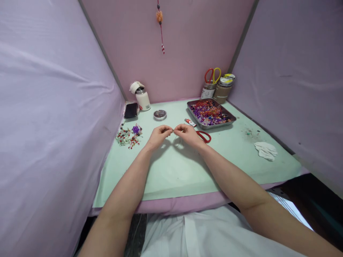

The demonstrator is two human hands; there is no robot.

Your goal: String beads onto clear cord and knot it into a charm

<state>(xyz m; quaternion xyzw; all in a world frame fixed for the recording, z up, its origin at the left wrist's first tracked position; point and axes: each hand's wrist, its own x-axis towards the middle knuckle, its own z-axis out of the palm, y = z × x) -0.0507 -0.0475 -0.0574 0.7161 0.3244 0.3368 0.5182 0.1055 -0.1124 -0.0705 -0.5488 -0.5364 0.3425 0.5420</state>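
Above the middle of the table, my left hand (160,135) and my right hand (187,134) meet at their fingertips. Each pinches thumb against forefinger on a thin, pale cord (175,137), whose loose ends dangle under the fingers. Anything smaller between the fingertips is too tiny to make out. Close to my right hand lie red-handled scissors (205,137), partly hidden by the hand, and a red and white lighter (190,122). Beyond my left hand is a small round case (160,114) with dark contents.
A metal tray (211,126) of beads and beaded strings stands back right, before jars (207,93) holding more scissors. Beaded strands (127,137), a phone-like dark object (131,110) and a white bottle (143,100) are left. A white glove-like cloth (266,151) lies right.
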